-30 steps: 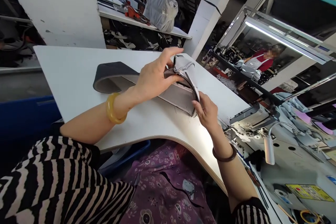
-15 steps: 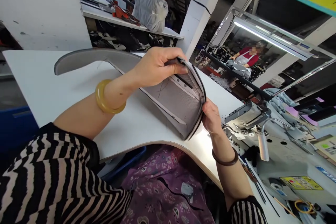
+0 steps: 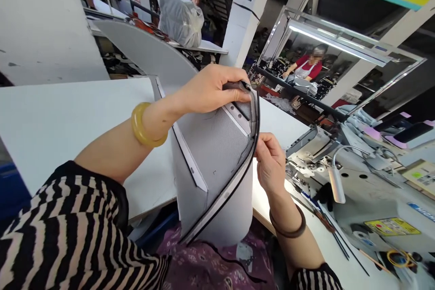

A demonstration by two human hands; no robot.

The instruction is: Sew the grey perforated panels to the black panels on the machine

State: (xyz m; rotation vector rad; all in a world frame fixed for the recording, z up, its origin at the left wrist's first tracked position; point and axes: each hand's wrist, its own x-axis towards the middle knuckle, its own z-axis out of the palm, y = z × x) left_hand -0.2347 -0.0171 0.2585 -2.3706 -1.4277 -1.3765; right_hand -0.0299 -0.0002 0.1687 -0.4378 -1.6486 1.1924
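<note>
A large grey fabric panel (image 3: 217, 149) with mesh lining and a dark piped edge stands lifted off the white table (image 3: 68, 118), one end hanging over my lap. My left hand (image 3: 210, 88), with a yellow bangle on the wrist, grips the panel's top corner. My right hand (image 3: 270, 163), with a dark bangle on its wrist, pinches the piped edge a little lower on the right. A long curved part of the panel (image 3: 142, 50) rises behind my left arm.
A grey sewing machine (image 3: 367, 190) with a small lamp sits at the right on the table. Behind stand a white pillar (image 3: 244, 13) and a shelf with a filled plastic bag (image 3: 180, 18). Two other people work in the background.
Both hands have raised the panel from lying on the table to nearly upright and drawn it toward me. Its lower end now hangs over the table's edge.
</note>
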